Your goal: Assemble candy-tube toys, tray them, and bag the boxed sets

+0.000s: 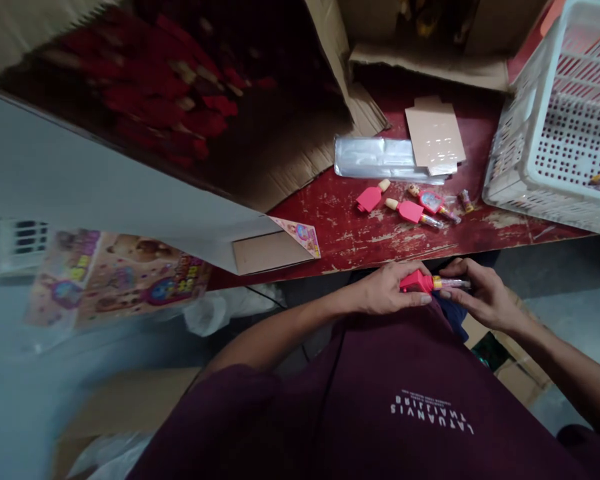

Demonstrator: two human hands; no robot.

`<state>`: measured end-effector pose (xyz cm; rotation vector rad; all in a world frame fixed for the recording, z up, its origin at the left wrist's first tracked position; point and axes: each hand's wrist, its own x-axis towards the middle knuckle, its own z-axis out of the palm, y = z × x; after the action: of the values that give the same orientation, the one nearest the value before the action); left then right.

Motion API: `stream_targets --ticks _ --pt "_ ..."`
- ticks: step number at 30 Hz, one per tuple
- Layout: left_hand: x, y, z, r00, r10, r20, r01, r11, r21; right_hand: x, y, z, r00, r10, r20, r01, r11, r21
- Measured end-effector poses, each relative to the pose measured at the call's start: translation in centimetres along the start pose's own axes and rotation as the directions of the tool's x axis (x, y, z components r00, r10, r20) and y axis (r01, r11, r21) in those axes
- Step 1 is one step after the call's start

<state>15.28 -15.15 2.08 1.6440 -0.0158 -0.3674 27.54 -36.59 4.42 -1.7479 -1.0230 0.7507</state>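
Observation:
Close to my body, just off the table's front edge, my left hand (387, 288) grips a red plastic piece (416, 283). My right hand (480, 293) pinches a clear tube with a yellow collar (453, 283), which meets the red piece end to end. Behind them on the red table (350, 243) lie a pink piece with a cream tip (373, 197), another pink one joined to a clear tube (411, 211), and one with a blue picture label (431, 201). A short small tube (465, 201) rests to their right.
A large open carton (300, 160) of red pieces stands at the left. Clear plastic bags (373, 157) and a flat cardboard piece (436, 135) lie farther back. A white basket (520, 150) occupies the right, with another carton (430, 70) behind.

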Motion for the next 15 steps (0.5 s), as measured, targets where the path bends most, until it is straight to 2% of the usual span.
stream_targets --ticks 4,8,12,15 --pt "-0.5 0.1 0.4 0.998 0.030 0.063 -0.037 0.994 0.104 -0.9 0.1 0.6 0.998 0.055 0.030 -0.056 0.997 0.048" --pt "-0.8 -0.4 1.0 0.997 -0.010 0.079 -0.009 0.971 0.237 -1.7 0.6 1.0 0.996 0.069 0.065 -0.071 0.997 0.030" --pt "-1.2 -1.2 2.2 0.993 -0.041 0.110 0.011 0.963 0.269 -3.0 0.9 2.0 0.992 0.113 0.052 -0.114 0.993 0.030" --pt "-1.5 -1.7 3.1 0.995 -0.049 0.090 0.021 0.959 0.283 -3.8 0.8 2.6 0.992 0.125 0.019 -0.125 0.992 0.016"
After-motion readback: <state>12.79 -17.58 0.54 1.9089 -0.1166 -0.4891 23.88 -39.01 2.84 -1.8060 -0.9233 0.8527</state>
